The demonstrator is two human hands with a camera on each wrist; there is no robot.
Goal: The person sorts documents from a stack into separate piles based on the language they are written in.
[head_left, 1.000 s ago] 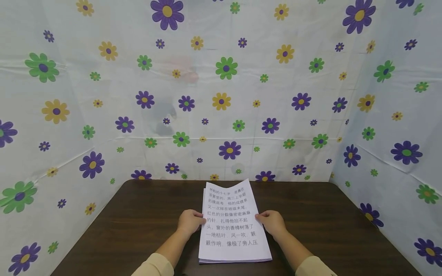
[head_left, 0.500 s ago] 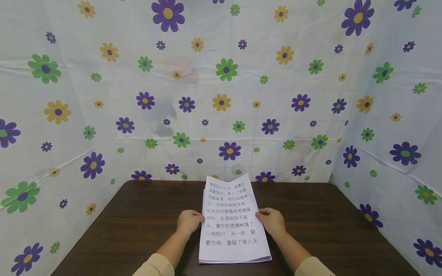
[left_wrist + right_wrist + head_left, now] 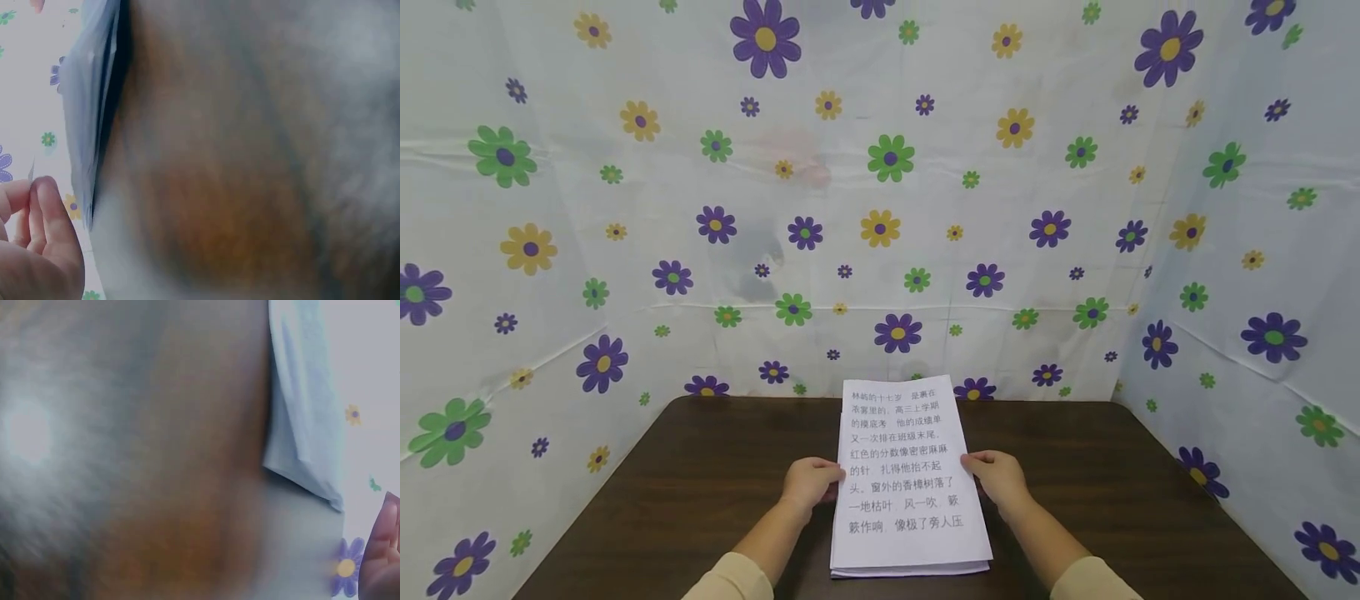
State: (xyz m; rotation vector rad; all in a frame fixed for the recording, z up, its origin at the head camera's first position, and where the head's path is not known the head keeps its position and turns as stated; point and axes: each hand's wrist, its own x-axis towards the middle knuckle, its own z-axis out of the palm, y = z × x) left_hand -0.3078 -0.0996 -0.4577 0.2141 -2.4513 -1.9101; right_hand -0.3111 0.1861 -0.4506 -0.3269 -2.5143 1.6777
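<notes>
A stack of white paper sheets (image 3: pixel 902 542), the top one printed with large Chinese characters, lies lengthwise at the middle of the table's near side. My left hand (image 3: pixel 808 483) pinches its left edge between thumb and fingers. On the opposite side my right hand (image 3: pixel 1000 479) pinches the right edge at about the same height. The top sheet sits slightly askew over lower sheets, whose edges show at the left and bottom. In the left wrist view the fingertips (image 3: pixel 44 182) meet around a thin paper edge. The right wrist view shows only part of the right hand (image 3: pixel 382 556) beside the sheets (image 3: pixel 306 425).
A dark brown wooden table (image 3: pixel 700 467) spreads out on both sides of the paper. White cloth walls (image 3: pixel 820 192) with purple, green and yellow flowers enclose the table at the back, left and right.
The top sheet's far edge, dipped in the middle earlier, now lies nearly straight and reaches farther up the view. My right hand has shifted slightly right; both hands keep their grip.
</notes>
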